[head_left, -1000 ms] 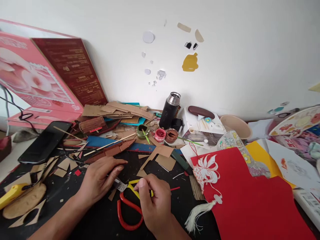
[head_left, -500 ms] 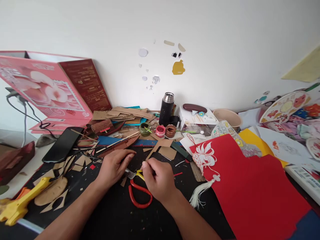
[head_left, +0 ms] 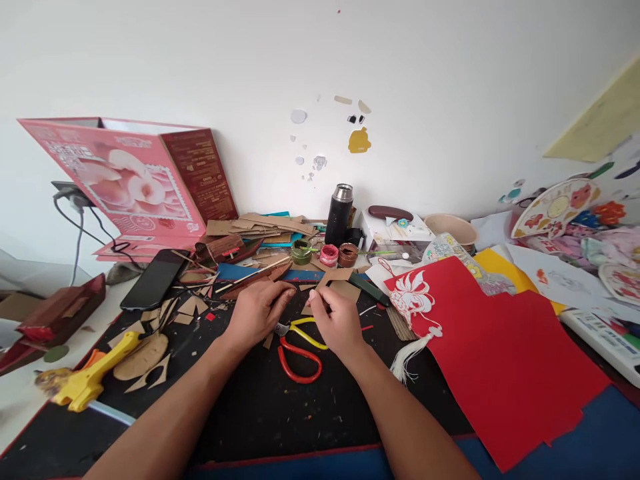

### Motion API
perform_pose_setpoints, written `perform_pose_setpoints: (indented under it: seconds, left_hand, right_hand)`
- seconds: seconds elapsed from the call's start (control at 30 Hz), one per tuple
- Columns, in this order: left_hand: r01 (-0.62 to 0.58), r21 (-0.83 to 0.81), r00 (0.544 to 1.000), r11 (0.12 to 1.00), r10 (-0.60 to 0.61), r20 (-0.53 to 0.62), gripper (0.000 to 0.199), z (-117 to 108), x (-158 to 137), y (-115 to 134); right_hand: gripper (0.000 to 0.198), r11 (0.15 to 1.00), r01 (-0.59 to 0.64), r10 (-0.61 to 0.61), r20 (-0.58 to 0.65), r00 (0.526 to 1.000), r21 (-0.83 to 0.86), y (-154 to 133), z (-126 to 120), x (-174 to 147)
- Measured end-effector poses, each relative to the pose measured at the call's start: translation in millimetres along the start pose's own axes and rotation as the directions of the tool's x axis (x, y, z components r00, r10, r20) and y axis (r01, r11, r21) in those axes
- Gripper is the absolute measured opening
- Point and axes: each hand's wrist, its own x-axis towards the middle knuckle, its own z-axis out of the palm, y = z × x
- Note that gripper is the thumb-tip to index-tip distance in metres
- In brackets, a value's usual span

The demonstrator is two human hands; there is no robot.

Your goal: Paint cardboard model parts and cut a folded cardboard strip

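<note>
My left hand (head_left: 257, 315) is closed, thumb against the bent fingers, above the black work mat (head_left: 245, 417). Facing it across a small gap, my right hand (head_left: 337, 325) is in a pinch. Whatever either set of fingertips holds is too small or hidden to make out. Scissors (head_left: 301, 380) with one red and one yellow handle lie on the mat just below and between the hands. Beyond the fingers are cut cardboard pieces (head_left: 346, 295) and a brown model boat hull (head_left: 257, 280).
Paint jars (head_left: 329, 255) and a black thermos (head_left: 339, 217) stand at the back. On the left lie a phone (head_left: 155, 280), a yellow glue gun (head_left: 97, 373) and cardboard scraps. Red paper (head_left: 480, 353) with a tasselled fish ornament (head_left: 413, 293) covers the right side.
The view has turned a little, so everything appears shifted. My right hand has lifted slightly off the scissors, and more of their yellow handle shows. Both hands keep their closed shape.
</note>
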Motion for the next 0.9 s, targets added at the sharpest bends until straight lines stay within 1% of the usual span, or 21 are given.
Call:
perform_pose_setpoints:
  seconds: [0.23, 0.4, 0.47, 0.6, 0.8, 0.9]
  left_hand:
    - [-0.053, -0.012, 0.998, 0.999, 0.053, 0.025, 0.030, 7, 1, 9]
    - [-0.050, -0.024, 0.998, 0.998, 0.051, 0.030, 0.030, 2, -1, 8]
    - [-0.013, -0.034, 1.000, 0.999, 0.014, 0.007, 0.032, -3, 0, 6]
    - [0.113, -0.074, 0.993, 0.991, -0.114, -0.012, 0.032, -12, 1, 2]
    - [0.297, -0.112, 0.954, 0.948, -0.299, -0.005, 0.028, -11, -1, -5]
    - [0.328, -0.138, 0.943, 0.935, -0.333, -0.020, 0.021, -11, -1, -6]
  right_hand:
    - [0.040, 0.997, -0.064, 0.062, -0.047, 0.997, -0.046, 9, -5, 6]
    - [0.039, 0.996, -0.078, 0.077, -0.037, 0.996, -0.037, 8, -4, 4]
    - [0.038, 0.997, -0.075, 0.074, -0.026, 0.997, -0.033, 8, -3, 3]
    - [0.041, 0.995, -0.090, 0.089, -0.029, 0.996, -0.037, 9, -2, 2]
    - [0.044, 0.991, -0.129, 0.127, -0.058, 0.990, -0.026, 12, -5, 5]
    - [0.041, 0.992, -0.118, 0.116, -0.043, 0.992, -0.043, 8, -5, 4]
